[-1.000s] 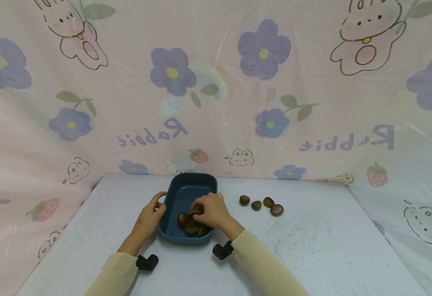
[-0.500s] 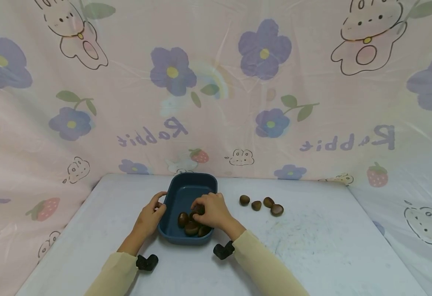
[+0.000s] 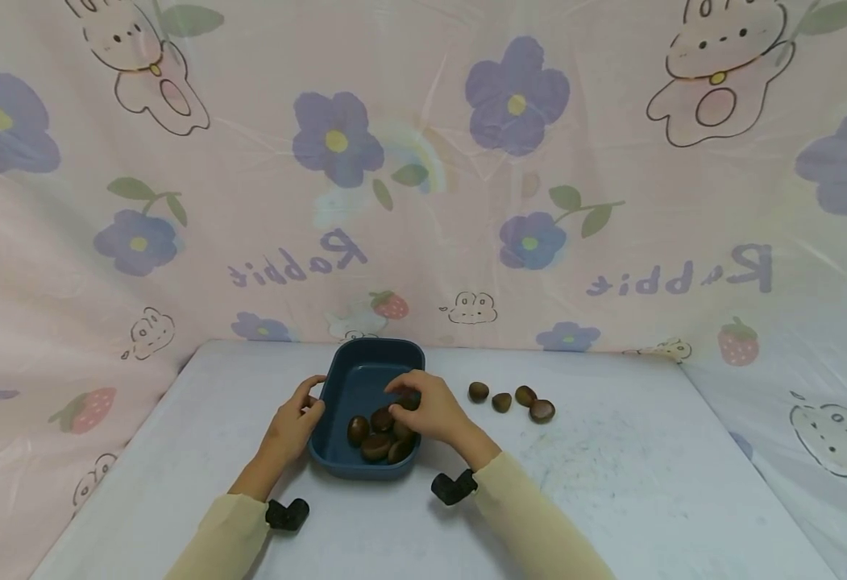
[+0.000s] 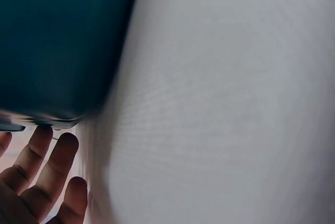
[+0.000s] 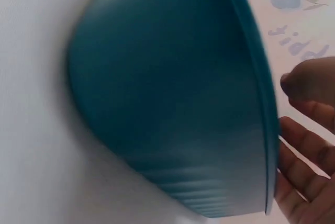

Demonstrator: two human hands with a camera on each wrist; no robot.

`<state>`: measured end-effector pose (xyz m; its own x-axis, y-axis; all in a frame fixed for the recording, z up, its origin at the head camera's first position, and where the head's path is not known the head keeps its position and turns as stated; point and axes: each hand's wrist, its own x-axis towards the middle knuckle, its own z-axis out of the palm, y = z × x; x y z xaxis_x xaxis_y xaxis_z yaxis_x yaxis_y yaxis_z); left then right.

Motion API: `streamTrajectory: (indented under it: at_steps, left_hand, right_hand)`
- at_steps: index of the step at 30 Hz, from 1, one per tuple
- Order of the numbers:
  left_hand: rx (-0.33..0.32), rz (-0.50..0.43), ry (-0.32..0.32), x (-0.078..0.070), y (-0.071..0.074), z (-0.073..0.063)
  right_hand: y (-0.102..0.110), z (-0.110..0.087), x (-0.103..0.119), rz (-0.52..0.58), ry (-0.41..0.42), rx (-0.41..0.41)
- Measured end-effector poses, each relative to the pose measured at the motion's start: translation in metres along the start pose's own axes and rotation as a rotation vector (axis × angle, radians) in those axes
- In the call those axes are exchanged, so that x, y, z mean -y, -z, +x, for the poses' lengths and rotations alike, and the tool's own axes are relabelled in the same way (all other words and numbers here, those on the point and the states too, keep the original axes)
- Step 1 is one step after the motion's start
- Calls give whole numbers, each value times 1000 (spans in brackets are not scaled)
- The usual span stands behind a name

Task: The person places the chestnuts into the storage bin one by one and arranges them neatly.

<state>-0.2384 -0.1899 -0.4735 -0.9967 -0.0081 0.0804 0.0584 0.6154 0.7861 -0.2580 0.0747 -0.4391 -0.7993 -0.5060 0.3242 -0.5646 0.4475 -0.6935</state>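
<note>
At the left side of a dark blue, round-cornered rectangular container (image 3: 356, 388), probably plastic, the person's left hand (image 3: 288, 433) rests loosely, thumb and fingers against its wall, seemingly to steady it on the white tabletop (image 3: 633, 491). Inside, glossy, rounded brown chestnuts (image 3: 375, 448) bunch toward the container's near right part, perhaps because they are handled from that side. Over its right rim reaches the right hand (image 3: 433, 408), thumb and fingers parted, apparently gripping nothing. To the container's right lie four loose brown chestnuts (image 3: 541, 412), seemingly within easy reach of that hand. Behind the container, a pale pink patterned cloth (image 3: 249, 161) shows purple "Rabbit" lettering (image 3: 343, 246), mirror-reversed, again farther right; the container's visible sides carry no readable label.
</note>
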Motion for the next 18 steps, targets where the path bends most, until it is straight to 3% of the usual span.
streamTrajectory:
  at_steps: [8, 18]
  left_hand:
    - [6, 10, -6, 1, 0, 0]
    - [6, -2, -6, 0, 0, 0]
  right_hand:
    - [11, -7, -1, -7, 20, -63]
    - [28, -14, -4, -50, -19, -107]
